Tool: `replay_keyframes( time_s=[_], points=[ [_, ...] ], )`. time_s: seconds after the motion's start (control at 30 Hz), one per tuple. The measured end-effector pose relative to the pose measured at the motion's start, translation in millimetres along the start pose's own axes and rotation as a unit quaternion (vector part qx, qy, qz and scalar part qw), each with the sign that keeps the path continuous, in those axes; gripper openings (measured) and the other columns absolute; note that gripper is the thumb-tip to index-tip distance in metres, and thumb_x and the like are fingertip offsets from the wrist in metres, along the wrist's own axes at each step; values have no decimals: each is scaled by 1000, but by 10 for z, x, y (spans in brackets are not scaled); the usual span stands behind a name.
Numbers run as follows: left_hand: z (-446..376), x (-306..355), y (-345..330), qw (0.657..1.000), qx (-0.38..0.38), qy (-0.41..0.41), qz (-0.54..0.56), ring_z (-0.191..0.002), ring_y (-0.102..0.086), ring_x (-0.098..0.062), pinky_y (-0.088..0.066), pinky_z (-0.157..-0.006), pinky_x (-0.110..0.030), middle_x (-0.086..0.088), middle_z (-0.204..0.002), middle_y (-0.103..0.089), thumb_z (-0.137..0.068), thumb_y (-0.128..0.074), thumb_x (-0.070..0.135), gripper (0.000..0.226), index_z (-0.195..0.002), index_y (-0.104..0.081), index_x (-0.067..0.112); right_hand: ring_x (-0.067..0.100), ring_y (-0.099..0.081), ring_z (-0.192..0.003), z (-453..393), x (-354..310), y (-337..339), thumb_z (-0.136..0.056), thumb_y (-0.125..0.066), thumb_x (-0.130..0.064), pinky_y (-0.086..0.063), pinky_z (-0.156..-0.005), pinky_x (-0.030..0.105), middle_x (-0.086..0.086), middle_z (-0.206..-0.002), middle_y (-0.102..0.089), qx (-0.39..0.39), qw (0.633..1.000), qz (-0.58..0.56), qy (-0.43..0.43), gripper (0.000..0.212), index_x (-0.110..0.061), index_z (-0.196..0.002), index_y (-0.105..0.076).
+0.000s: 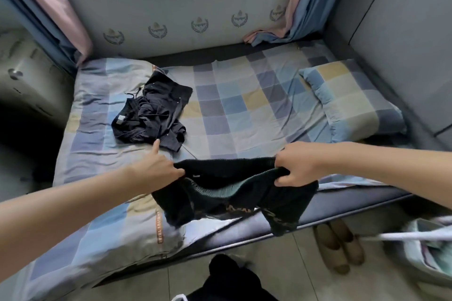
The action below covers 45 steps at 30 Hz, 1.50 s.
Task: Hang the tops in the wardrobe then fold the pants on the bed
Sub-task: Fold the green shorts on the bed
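I hold a black pair of pants [230, 200] by its ribbed waistband over the near edge of the bed [256, 110]. My left hand [159, 168] pinches the waistband's left end, its index finger sticking out. My right hand [296, 166] grips the right end. The two legs hang down past the mattress edge. A crumpled heap of dark clothes [151, 115] lies on the checked sheet further back, just beyond my left hand.
A checked pillow [352, 95] lies at the right by a grey padded headboard [403, 32]. Curtains hang at both back corners. Slippers [340, 244] sit on the floor under the bed edge, and a laundry bag [430, 249] stands at the lower right.
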<state>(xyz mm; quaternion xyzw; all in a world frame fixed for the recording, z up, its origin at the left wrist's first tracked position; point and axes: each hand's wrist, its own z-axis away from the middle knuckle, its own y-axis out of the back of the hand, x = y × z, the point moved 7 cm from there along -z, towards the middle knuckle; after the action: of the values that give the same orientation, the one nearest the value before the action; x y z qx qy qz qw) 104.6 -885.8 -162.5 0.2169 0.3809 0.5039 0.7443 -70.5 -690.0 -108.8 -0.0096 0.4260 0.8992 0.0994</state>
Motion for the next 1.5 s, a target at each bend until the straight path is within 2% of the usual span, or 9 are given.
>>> replay_keyframes(
  time_s=[0.2,0.37,0.5,0.57,0.73,0.87,1.03,1.3,1.5],
  points=[
    [-9,-161,-69,990,57,-126,-25,-91,-62,-23,13,-110,-71,5,-106,-59,-88,-38,3,30,-96,-58,23,27,-55,-74,16,-152,-139,-88,-50,-26,-41,-55,33,7,-84,-59,-90,989,96,65,14,-17,-95,-58],
    [-15,-229,-31,962,166,-210,-49,-107,-52,-15,4,-115,-65,8,-82,-59,-84,-50,7,21,-77,-62,22,30,-46,-121,-75,-254,-532,-78,-60,-22,-25,-109,55,11,-100,-64,-189,914,327,148,35,-12,-111,-64],
    [-52,-352,-80,968,114,-213,-68,-116,-47,-16,14,-113,-63,6,-75,-54,-81,-46,2,24,-76,-62,19,32,-35,-136,-187,-213,-675,-85,-57,-29,-15,-108,69,12,-127,-59,-237,878,396,127,58,-19,-140,-43],
    [-37,-465,-179,977,75,-190,-58,-128,-42,-15,23,-109,-63,9,-74,-53,-70,-43,5,26,-76,-65,19,35,-55,-109,-235,-113,-579,-87,-57,-25,-43,-89,53,16,-117,-59,-201,903,370,85,58,-18,-139,-35],
    [106,-585,-203,975,168,-136,-42,-130,-51,-9,22,-111,-61,12,-77,-69,-94,-36,55,49,-83,-74,25,32,-63,-93,-352,150,-294,-89,-46,-5,-41,-65,35,11,-103,-67,-63,922,372,88,23,-7,-107,-60],
    [107,-560,-127,958,247,-146,-1,-117,-63,-11,20,-112,-57,12,-79,-73,-86,-65,11,47,-127,-61,33,28,-60,-94,-334,347,-161,-96,-41,-23,-38,-64,33,5,-97,-67,-32,934,345,82,23,-14,-98,-62],
    [153,-646,36,957,262,-122,6,-117,-58,-3,8,-114,-60,17,-80,-63,-86,-67,26,8,-80,-66,31,23,-55,-95,-170,730,-31,-97,-37,-45,-40,-65,33,-1,-95,-64,4,956,288,55,29,-20,-100,-52],
    [257,-938,723,926,371,33,61,-92,-62,-25,-28,-92,-45,1,-84,-62,-68,-89,29,27,-62,-65,19,26,-47,-115,325,1075,408,-80,-62,-53,-44,-96,44,-12,-108,-59,223,909,305,177,30,-28,-68,-71],
    [-49,-1028,933,920,344,98,159,-102,-62,-32,-39,-92,-45,-7,-111,-65,-67,-89,25,20,-70,-72,14,23,-54,-80,397,1521,480,-89,-60,-43,-47,-70,36,-6,-77,-59,289,899,291,156,25,-23,-72,-59]
  ],
)
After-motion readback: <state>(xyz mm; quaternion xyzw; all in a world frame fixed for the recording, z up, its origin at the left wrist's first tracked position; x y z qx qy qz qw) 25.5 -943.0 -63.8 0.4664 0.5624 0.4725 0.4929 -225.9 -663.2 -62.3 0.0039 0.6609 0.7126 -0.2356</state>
